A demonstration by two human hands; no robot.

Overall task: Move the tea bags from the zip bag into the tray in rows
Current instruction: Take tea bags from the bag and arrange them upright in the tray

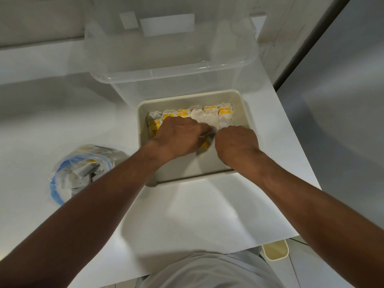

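Yellow-tagged tea bags (209, 118) rowed in tray (245, 113); tag print illegible.

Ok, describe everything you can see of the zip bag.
The zip bag is clear, crumpled plastic with a blue zip strip curving round its mouth. It lies on the table, left of the tray. Tea bags, one yellow tag showing, sit inside. The left forearm crosses its near edge; the left hand and right hand are in the tray, off it.

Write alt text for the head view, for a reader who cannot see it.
A left hand and right hand work in a cream plastic tray holding a row of white-and-yellow tea bags along its far wall. A clear zip bag lies left on the white table.
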